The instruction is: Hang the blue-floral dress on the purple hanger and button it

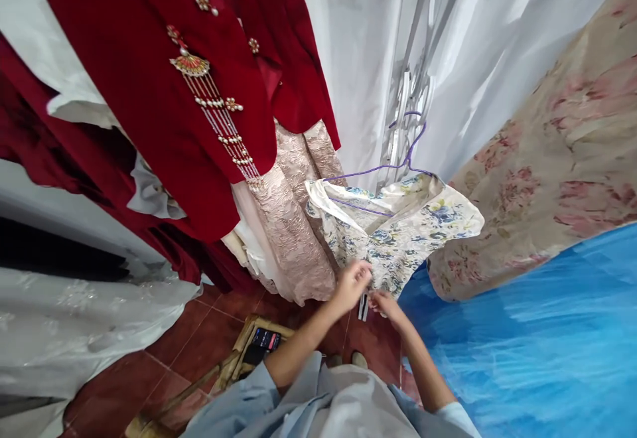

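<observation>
A cream blouse with a blue and yellow floral print hangs on a purple hanger in front of me. My left hand is closed at its front opening, fingers pinched at the cloth edge. Slightly lower and to the right, my right hand is closed at the blouse's bottom edge. The exact spot both hands grip is partly hidden by the fingers. Pale strips dangle between my hands.
A red jacket with a beaded tassel hangs at left, over a pink brocade garment. White hangers hang behind the blouse. A phone lies on a bamboo seat. Rose-print fabric and blue cloth are at right.
</observation>
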A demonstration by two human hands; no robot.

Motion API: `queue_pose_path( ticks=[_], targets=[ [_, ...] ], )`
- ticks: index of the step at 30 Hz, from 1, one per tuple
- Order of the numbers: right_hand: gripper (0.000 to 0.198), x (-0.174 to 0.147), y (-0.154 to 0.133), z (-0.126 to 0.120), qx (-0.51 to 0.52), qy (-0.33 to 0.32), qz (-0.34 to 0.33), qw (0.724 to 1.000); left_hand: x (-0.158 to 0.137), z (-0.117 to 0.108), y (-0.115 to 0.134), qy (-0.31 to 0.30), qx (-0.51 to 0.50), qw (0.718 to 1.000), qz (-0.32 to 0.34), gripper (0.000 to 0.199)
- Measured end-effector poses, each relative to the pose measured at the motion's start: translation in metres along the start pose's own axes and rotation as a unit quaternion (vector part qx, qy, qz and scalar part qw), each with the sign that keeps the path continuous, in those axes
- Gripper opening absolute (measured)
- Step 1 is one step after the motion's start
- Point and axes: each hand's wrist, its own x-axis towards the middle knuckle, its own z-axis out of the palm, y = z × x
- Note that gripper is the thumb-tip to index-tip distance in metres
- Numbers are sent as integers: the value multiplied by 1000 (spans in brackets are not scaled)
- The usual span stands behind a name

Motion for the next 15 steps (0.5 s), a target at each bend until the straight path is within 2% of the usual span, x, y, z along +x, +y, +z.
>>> queue_pose_path(
  ticks=[1, 2, 3, 4, 6, 8, 10, 12, 14, 15],
  targets=[
    [36, 0, -13, -8, 6, -16, -13, 1000, 22, -27, 14, 113, 5, 993, 21, 19],
    [42, -1, -27, -18, 12, -24, -43, 999, 43, -52, 27, 193, 20, 980, 42, 23],
    [48, -4, -44, -28, 21, -27, -70, 997, 62, -76, 40, 256, 36, 964, 58, 28],
    [48, -8, -61, -37, 30, -22, -152, 988, 80, -96, 50, 294, 45, 952, 71, 36],
    [47, -16, -96, -47, 35, -8, -258, 966, 109, -124, 66, 314, 26, 945, 86, 45],
    [43, -21, -127, -45, 28, -17, -304, 952, 128, -137, 74, 301, -10, 950, 86, 46],
    [37, -19, -151, -32, 4, -34, -323, 946, 136, -140, 78, 274, -11, 957, 96, 35],
    [30, -10, -169, -17, -25, -19, -351, 936, 137, -141, 79, 259, 20, 959, 110, 25],
    [28, 3, -183, -3, -51, 24, -395, 917, 137, -144, 76, 267, 11, 957, 110, 30],
    [31, 10, -189, 1, -67, 44, -417, 905, 138, -145, 73, 274, -29, 956, 99, 31]
  ],
)
